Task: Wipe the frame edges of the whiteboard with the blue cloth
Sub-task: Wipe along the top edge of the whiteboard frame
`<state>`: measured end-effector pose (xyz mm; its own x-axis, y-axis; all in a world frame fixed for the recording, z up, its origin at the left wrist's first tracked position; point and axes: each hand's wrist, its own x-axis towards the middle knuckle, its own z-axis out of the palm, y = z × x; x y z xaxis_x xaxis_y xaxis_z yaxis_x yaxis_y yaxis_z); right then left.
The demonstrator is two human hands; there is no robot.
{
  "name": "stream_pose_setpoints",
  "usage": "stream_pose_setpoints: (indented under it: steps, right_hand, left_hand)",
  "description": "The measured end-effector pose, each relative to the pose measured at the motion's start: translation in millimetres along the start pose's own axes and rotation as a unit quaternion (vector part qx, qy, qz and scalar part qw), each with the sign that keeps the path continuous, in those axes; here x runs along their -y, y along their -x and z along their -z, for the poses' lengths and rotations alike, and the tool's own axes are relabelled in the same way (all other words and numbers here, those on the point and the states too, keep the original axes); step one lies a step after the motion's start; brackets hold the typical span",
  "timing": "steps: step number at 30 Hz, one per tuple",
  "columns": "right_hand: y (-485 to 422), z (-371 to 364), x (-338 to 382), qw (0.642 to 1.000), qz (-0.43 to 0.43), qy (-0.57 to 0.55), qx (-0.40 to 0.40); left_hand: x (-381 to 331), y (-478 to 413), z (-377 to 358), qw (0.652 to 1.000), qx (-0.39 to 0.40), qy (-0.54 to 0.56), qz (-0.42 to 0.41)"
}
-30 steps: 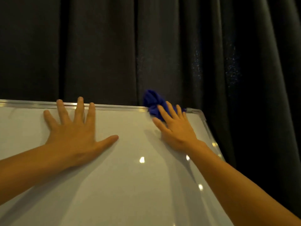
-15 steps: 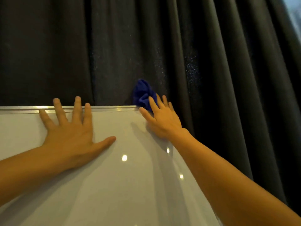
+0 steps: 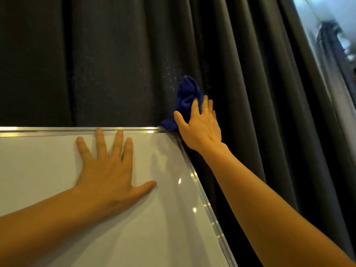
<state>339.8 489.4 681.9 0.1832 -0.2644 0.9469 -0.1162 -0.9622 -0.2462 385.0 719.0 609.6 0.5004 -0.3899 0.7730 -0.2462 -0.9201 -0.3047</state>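
Note:
The whiteboard point(image 3: 48, 180) fills the lower left of the view, with a silver frame point(image 3: 57, 130) along its top and down its right side. My right hand point(image 3: 200, 126) presses the bunched blue cloth point(image 3: 187, 93) against the board's top right corner; part of the cloth sticks up above my fingers and part pokes out by my thumb. My left hand point(image 3: 109, 174) lies flat on the white surface with fingers spread, fingertips near the top frame, holding nothing.
A dark pleated curtain point(image 3: 115, 54) hangs right behind the board and beside its right edge. A strip of bright window point(image 3: 339, 45) shows at the far right past the curtain.
My right hand with the cloth has slid along the top frame to the top right corner and now sits over the corner. My left hand stayed flat on the board.

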Motion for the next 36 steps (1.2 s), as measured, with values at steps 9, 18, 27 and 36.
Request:
stream_pose_setpoints:
  steps: [9,18,27,36]
  right_hand:
    - [1,-53,23,0.965,0.023,-0.205,0.16]
    - [107,-40,10,0.969,-0.005,-0.181,0.165]
    - [322,32,-29,0.964,-0.132,-0.136,0.185]
    - [214,8,-8,0.969,-0.163,-0.067,0.172]
  left_hand:
    - [-13,-8,-11,0.999,-0.009,-0.015,0.029]
    - [-28,5,-28,0.999,-0.04,0.0,-0.006]
    - [-30,25,-26,0.99,-0.009,0.004,-0.138]
    - [-46,41,-17,0.98,-0.027,-0.018,-0.197]
